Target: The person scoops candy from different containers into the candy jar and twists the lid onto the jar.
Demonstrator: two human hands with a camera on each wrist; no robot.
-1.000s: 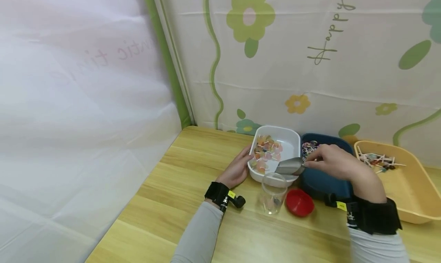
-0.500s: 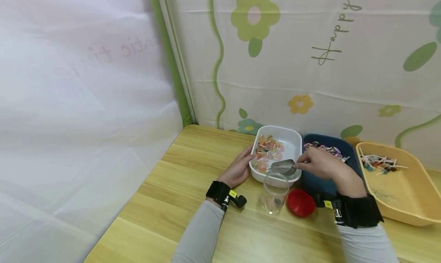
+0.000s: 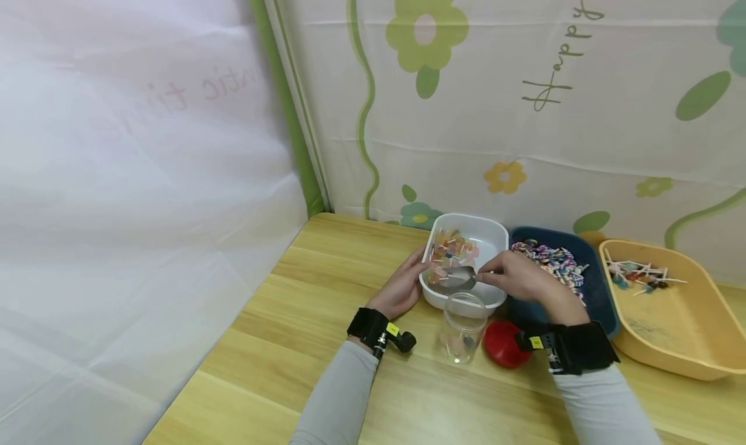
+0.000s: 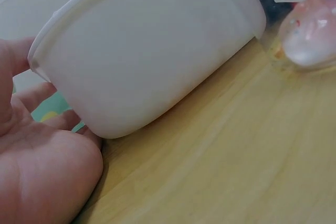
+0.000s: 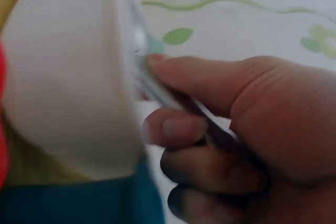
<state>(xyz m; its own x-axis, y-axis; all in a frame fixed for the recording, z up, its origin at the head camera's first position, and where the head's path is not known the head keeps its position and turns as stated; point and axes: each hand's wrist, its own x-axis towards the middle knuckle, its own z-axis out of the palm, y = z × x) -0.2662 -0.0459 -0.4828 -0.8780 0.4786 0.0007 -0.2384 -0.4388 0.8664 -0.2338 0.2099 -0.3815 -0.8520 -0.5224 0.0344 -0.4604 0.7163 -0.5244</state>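
Pinching a shiny metal scoop (image 3: pixel 460 276), the right hand (image 3: pixel 524 280) dips into the smooth white tub (image 3: pixel 492 238); the left hand (image 3: pixel 402 286), fingers relaxed, steadies its rounded wall.

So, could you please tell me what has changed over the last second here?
The right hand, gripping the small metal scoop, has carried it leftward from the white tub's right rim to over the wrapped sweets inside the white plastic tub, uncovering the dark blue tray. The left hand stays against the tub's left wall; the clear plastic jar and red lid have not moved.
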